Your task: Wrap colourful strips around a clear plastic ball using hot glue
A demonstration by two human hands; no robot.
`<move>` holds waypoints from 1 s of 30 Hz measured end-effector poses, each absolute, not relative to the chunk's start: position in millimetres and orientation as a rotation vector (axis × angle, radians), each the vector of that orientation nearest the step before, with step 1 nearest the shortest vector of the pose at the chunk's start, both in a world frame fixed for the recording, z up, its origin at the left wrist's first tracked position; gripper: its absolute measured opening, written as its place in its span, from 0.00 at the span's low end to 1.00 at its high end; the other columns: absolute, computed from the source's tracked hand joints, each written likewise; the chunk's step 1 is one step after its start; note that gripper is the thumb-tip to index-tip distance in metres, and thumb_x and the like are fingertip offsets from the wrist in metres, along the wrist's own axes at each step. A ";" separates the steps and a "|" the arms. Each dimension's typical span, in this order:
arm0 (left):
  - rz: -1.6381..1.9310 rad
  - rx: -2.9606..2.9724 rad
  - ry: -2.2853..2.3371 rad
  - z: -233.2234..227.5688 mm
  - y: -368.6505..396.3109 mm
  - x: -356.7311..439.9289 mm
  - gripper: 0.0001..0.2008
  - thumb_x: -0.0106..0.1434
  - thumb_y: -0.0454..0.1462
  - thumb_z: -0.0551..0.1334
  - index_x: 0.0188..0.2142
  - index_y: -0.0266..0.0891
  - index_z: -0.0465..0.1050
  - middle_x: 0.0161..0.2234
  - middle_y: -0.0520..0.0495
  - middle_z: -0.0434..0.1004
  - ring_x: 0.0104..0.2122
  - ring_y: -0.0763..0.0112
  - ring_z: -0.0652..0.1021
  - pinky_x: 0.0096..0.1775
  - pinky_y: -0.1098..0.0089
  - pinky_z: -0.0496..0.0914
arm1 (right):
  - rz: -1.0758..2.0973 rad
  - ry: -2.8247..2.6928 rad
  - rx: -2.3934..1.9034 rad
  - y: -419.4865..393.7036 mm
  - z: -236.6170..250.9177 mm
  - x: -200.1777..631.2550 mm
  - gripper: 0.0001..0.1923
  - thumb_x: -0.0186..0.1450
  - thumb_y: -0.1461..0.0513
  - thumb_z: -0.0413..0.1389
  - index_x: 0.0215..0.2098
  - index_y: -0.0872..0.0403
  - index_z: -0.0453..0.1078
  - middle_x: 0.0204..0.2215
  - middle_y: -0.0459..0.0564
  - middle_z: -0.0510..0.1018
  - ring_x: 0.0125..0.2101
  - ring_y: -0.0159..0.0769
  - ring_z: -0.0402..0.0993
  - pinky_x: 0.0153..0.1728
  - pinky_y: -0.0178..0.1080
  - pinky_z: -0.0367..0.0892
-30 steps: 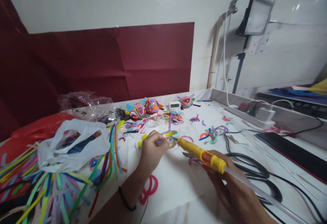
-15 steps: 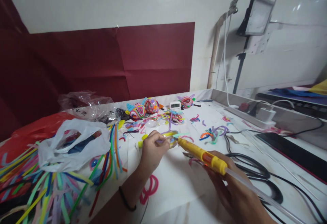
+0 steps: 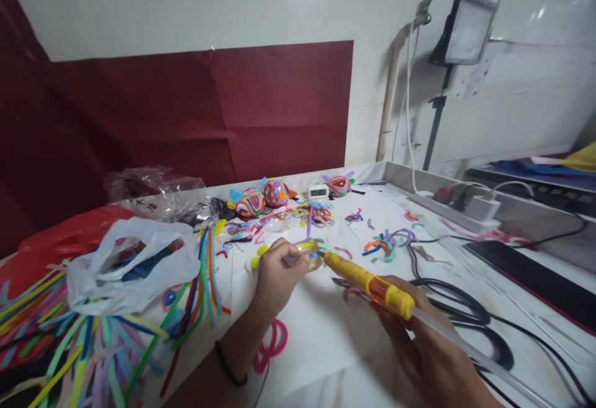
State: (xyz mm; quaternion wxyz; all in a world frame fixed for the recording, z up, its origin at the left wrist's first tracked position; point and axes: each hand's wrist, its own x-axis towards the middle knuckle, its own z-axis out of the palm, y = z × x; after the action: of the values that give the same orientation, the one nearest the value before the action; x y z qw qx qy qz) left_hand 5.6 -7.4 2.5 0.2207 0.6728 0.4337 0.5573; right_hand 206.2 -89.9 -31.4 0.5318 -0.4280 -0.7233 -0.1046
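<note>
Near the middle of the table my left hand [image 3: 279, 274] pinches a small looped piece of yellow and purple pipe cleaner [image 3: 310, 245] between thumb and fingers. My right hand [image 3: 423, 340] is wrapped round a yellow hot glue gun [image 3: 367, 281], and a long clear glue stick [image 3: 475, 349] runs out of its back. The gun's nozzle points left at the looped piece; whether they touch I cannot tell. Below the gun a pointed metal tip [image 3: 342, 282] shows, its other end hidden by the hand. Pink pipe cleaner loops [image 3: 271, 346] lie beside my left wrist.
Pipe cleaners [image 3: 100, 358] and a white plastic bag [image 3: 133, 265] cover the left side. Finished colourful figures [image 3: 249, 203] stand at the back by a small digital display [image 3: 318, 192]. Coiled black cable [image 3: 459, 302], a dark phone [image 3: 535, 277] and a power strip [image 3: 459, 212] lie right.
Both hands hold almost the same pose, with the nozzle still at the looped piece. The whole view has shifted very slightly.
</note>
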 end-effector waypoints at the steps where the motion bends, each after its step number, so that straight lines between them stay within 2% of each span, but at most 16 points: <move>1: 1.541 1.857 1.199 2.2 -7.4 5.6 0.08 0.51 0.37 0.61 0.18 0.40 0.67 0.22 0.54 0.64 0.23 0.74 0.66 0.25 0.73 0.61 | -0.228 -1.726 -1.039 -90.0 -32.9 206.8 0.08 0.69 0.63 0.50 0.47 0.50 0.65 0.36 0.52 0.78 0.31 0.38 0.79 0.28 0.35 0.72; 8: 1.532 1.850 1.213 2.2 -7.3 5.0 0.08 0.51 0.37 0.61 0.18 0.40 0.67 0.21 0.53 0.63 0.23 0.73 0.67 0.26 0.73 0.62 | -0.232 -1.781 -1.052 -90.3 -42.3 209.5 0.14 0.69 0.64 0.50 0.53 0.50 0.62 0.39 0.53 0.78 0.35 0.40 0.78 0.30 0.37 0.71; 13: 1.547 1.836 1.187 4.3 -8.3 6.1 0.08 0.50 0.37 0.62 0.18 0.40 0.66 0.22 0.53 0.64 0.23 0.73 0.67 0.25 0.73 0.62 | -0.230 -1.803 -1.043 -90.8 -41.9 208.9 0.15 0.69 0.65 0.50 0.54 0.50 0.61 0.40 0.53 0.77 0.37 0.41 0.77 0.34 0.39 0.71; 22: 1.576 1.841 1.169 2.9 -7.4 6.6 0.08 0.50 0.37 0.62 0.18 0.39 0.66 0.21 0.54 0.63 0.23 0.74 0.67 0.25 0.74 0.62 | -0.276 -1.775 -0.980 -88.3 -37.6 208.5 0.12 0.70 0.65 0.50 0.51 0.53 0.63 0.38 0.53 0.76 0.34 0.37 0.76 0.32 0.35 0.71; 30: 1.564 1.859 1.176 3.0 -7.6 6.6 0.08 0.50 0.37 0.61 0.18 0.39 0.66 0.21 0.54 0.63 0.23 0.73 0.66 0.25 0.73 0.61 | -0.297 -1.791 -1.000 -88.6 -42.6 209.4 0.13 0.69 0.65 0.50 0.52 0.52 0.62 0.40 0.55 0.76 0.36 0.41 0.77 0.32 0.39 0.72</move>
State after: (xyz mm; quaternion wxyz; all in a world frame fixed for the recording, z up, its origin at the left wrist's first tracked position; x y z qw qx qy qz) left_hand 6.6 -7.6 3.0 0.2193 0.6719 0.4252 0.5654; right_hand 209.4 -88.6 -42.6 0.5095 -0.4151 -0.7436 -0.1232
